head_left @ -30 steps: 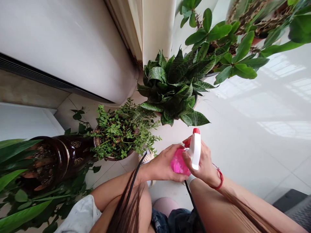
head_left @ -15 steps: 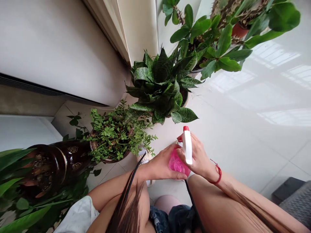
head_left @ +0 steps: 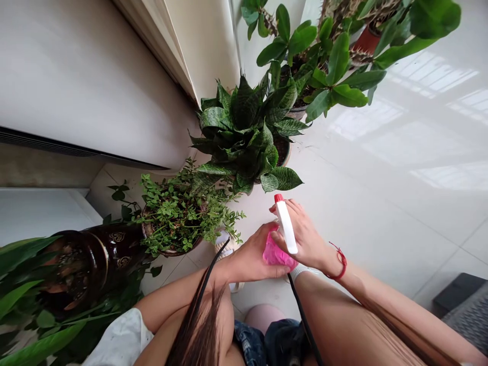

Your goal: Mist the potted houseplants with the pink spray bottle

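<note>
A spray bottle (head_left: 275, 252) with a clear pink body, a white trigger head and a red nozzle is between my two hands, above the floor. My left hand (head_left: 249, 256) is wrapped round the pink body from the left. Around the neck and white head my right hand (head_left: 307, 236) is closed, a red string bracelet on its wrist. The nozzle points away from me toward a potted plant with dark, banded, pointed leaves (head_left: 247, 132). Its lowest leaves are just beyond the nozzle. The fingers of my right hand are partly hidden behind the head.
Left of my hands stands a pot of small-leaved greenery (head_left: 179, 216), beside a dark brown glazed pot (head_left: 114, 251). A broad-leaved plant (head_left: 339, 66) grows at the back right. A large white appliance (head_left: 95, 76) is at upper left. Shiny pale tiles (head_left: 381, 203) cover the floor.
The spray head has turned, its top now leaning to the left, and my right hand has tilted with it. Both hands still hold the bottle. The view has shifted slightly.
</note>
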Demonstrator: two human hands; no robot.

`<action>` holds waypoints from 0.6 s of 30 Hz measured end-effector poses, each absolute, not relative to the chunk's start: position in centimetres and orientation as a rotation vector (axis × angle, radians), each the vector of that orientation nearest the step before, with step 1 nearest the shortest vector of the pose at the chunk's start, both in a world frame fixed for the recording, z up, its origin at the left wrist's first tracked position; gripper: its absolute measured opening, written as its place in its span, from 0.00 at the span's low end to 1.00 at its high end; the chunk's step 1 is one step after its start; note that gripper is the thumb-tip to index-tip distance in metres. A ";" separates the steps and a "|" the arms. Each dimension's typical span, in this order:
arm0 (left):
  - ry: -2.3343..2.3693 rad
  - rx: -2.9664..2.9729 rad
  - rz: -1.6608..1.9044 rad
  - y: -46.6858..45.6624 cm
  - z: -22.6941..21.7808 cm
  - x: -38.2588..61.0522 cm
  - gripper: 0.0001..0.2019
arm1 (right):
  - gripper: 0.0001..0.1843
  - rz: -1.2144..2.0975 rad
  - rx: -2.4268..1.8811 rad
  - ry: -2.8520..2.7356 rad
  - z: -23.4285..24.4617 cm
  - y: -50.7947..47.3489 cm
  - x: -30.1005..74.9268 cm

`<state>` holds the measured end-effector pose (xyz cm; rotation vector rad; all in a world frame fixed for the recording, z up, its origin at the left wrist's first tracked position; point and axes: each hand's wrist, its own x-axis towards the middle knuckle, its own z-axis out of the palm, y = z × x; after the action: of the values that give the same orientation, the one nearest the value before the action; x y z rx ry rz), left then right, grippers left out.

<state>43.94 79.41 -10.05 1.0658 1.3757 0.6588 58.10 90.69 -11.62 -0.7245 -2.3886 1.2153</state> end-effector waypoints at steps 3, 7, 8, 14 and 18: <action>1.357 1.066 0.695 79.7 -9.7 44.2 0.31 | 0.14 1.180 -0.732 -2.390 -12.0 90.5 58.2; 1.306 1.033 0.716 79.9 -10.0 44.5 0.31 | 0.13 1.145 -0.769 -2.399 -12.3 90.3 58.5; 1.291 1.027 0.724 79.8 -10.3 44.6 0.31 | 0.12 1.159 -0.777 -2.400 -12.2 90.2 58.5; 1.316 1.010 0.801 79.0 -12.5 45.0 0.37 | 0.07 1.250 -0.775 -2.317 -11.4 89.7 58.0; 1.300 0.987 0.766 79.4 -12.5 45.2 0.39 | 0.05 1.107 -0.897 -2.307 -11.6 89.5 58.0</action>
<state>45.20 79.38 -12.52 0.9870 1.3003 0.7664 58.00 89.55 -11.60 -0.8965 -2.3065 1.1070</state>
